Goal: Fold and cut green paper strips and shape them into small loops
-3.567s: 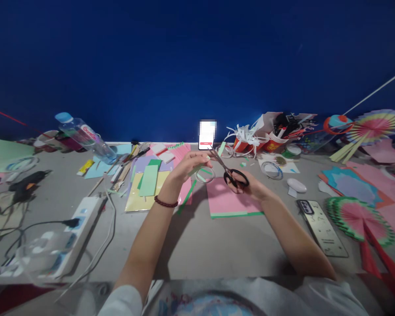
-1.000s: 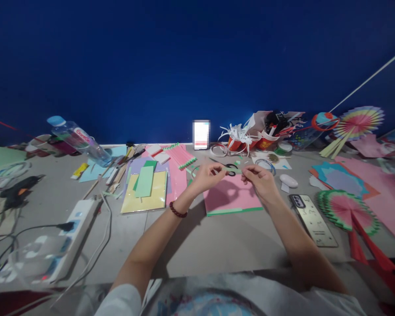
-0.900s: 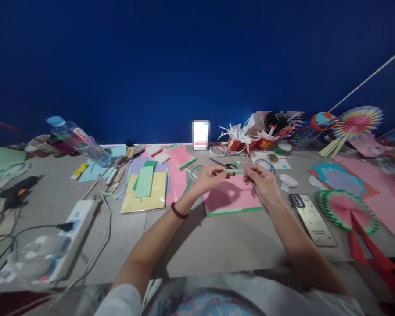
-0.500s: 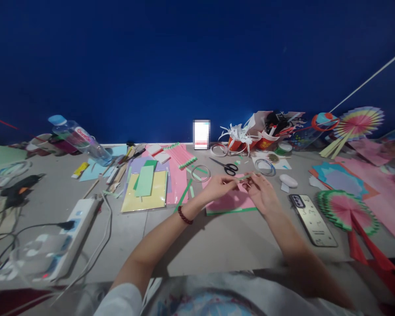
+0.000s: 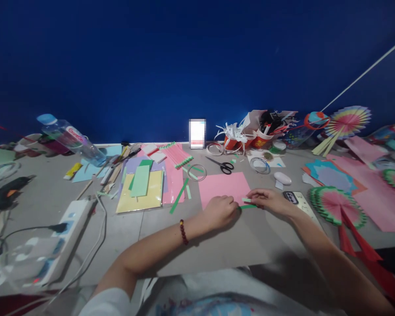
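Observation:
A pink sheet of paper [image 5: 224, 185] lies flat on the table, with a dark green strip [image 5: 250, 206] along its near edge. My right hand [image 5: 268, 200] pinches a short light green paper strip [image 5: 246, 200] just above that edge, near the sheet's right corner. My left hand [image 5: 221, 211] rests on the near edge of the sheet with its fingers curled in. What those fingers hold, if anything, is hidden beneath them. Black scissors [image 5: 226, 168] lie beyond the sheet.
Left of the sheet are green strips [image 5: 179, 195], a tape ring [image 5: 197, 172] and a yellow paper pack [image 5: 140, 201]. To the right lie a white mouse-shaped object [image 5: 282, 178], a phone [image 5: 292, 197] and a pink-green paper fan [image 5: 337, 206]. A power strip [image 5: 66, 241] sits at left.
Both hands have come down toward me, from above the sheet's far part to its near edge. The light green strip has moved with my right hand. The view has shifted slightly right.

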`<state>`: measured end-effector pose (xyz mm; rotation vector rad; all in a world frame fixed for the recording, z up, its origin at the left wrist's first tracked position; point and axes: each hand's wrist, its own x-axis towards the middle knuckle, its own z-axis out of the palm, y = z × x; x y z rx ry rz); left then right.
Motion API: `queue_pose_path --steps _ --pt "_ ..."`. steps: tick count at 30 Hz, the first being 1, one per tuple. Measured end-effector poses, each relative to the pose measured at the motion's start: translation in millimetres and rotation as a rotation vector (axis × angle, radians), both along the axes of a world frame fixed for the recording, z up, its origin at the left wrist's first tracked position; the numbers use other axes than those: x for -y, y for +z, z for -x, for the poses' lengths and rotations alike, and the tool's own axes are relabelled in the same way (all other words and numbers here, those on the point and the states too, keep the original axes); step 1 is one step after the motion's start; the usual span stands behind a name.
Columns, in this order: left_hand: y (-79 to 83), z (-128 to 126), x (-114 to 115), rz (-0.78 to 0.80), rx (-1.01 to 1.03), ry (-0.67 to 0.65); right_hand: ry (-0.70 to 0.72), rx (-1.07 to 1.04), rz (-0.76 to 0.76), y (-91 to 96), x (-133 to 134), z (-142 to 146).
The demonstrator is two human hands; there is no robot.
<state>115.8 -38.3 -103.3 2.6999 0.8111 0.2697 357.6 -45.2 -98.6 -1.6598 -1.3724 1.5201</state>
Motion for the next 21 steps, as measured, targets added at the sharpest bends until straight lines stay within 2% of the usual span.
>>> queue_pose_path --steps 3,6,12,21 --pt "-21.1 3.8 6.8 -0.063 0.024 0.021 0.084 0.092 -0.042 -0.2 -2.7 -1.2" --pt "-32.9 3.7 9.2 -0.096 0.067 0.047 0.158 0.193 -0.065 -0.5 -7.2 2.8" --pt "-36.2 1.6 8.4 -0.16 0.103 0.059 0.215 0.245 -0.055 -2.8 -11.0 11.1" --pt "-38.7 2.4 8.8 -0.143 0.124 0.071 0.234 0.262 -0.054 -8.2 -10.9 8.5"
